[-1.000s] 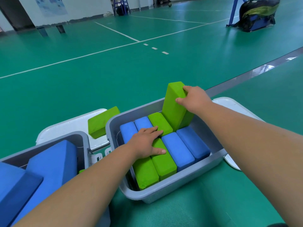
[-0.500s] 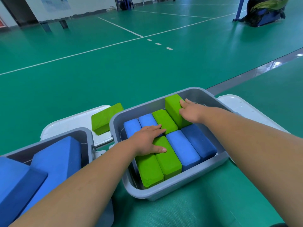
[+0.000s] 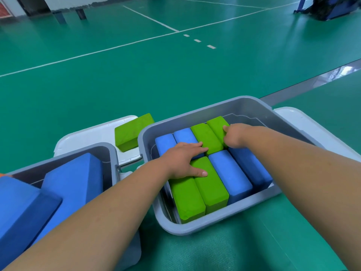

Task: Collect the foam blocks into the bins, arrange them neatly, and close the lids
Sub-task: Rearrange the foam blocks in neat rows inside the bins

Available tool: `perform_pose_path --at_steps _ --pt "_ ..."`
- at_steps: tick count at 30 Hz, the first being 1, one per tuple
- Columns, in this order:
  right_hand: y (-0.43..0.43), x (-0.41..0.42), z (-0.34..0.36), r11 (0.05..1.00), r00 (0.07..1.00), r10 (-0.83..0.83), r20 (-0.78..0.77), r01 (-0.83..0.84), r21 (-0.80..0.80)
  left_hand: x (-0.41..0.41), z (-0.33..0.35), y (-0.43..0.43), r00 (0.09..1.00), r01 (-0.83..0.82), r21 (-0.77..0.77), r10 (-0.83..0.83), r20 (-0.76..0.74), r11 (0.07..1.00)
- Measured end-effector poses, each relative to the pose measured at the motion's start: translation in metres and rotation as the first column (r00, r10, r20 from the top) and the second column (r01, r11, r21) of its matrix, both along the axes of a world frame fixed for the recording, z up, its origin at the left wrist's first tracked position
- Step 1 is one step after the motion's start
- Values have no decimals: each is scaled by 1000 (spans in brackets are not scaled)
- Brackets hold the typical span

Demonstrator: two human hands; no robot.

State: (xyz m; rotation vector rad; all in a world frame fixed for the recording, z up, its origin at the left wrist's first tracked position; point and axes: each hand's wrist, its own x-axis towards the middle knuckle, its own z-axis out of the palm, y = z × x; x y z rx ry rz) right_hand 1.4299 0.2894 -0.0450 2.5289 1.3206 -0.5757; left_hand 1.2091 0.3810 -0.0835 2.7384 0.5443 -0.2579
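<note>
We saw grey bin — eight foam blocks in two rows | left hand flat, fingers spread, pressed the middle | right hand curled round green block toward the far right corner | spare green block sat on white lid

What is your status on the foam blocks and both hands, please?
Left hand flat on packed blocks in grey bin. Right hand grips far green block. Loose green block outside, on white lid. Bin lid off.

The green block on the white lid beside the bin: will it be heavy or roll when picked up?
Probably light: the green block looks like matte foam. It should not roll: it rests on a flat face on the white lid. Matte, so hardly slippery.
</note>
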Motion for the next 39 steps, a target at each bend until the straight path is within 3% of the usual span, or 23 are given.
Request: perform_pose_path --at_steps 7,10,12,15,17,19,23,27,31,35,39 --pt "5 -6 -4 997 998 -24 63 19 72 -1 8 1 1000 -11 -64 10 -6 998" --pt "14 -16 -4 994 990 -6 140 -9 110 -4 31 10 975 -210 -88 215 58 974" --pt "24 -30 -3 982 986 38 164 -67 175 -13 43 25 915 -369 -31 369 164 929" --pt "47 -56 -7 902 989 90 115 -130 413 -46 54 58 753 -593 -58 578 314 803" --pt "67 -78 -7 830 988 139 72 -156 536 -74 57 83 644 -714 -43 679 353 699" --pt "86 -97 -6 792 969 233 83 -239 561 -93 58 107 598 -769 1 718 357 639" --pt "120 -115 -10 722 897 402 187 -435 538 -97 60 149 670 -736 110 693 267 668" --pt "136 -118 -32 762 901 403 162 -428 486 -77 56 194 756 -654 166 644 114 738" --pt "130 -129 -52 724 920 333 208 -391 568 -51 38 230 836 -537 195 549 -11 821" --pt "131 -129 -51 724 918 326 225 -396 565 -24 8 256 871 -463 181 483 -90 868" --pt "132 -122 -49 727 902 365 232 -432 534 -9 -20 271 851 -477 149 498 -166 866"
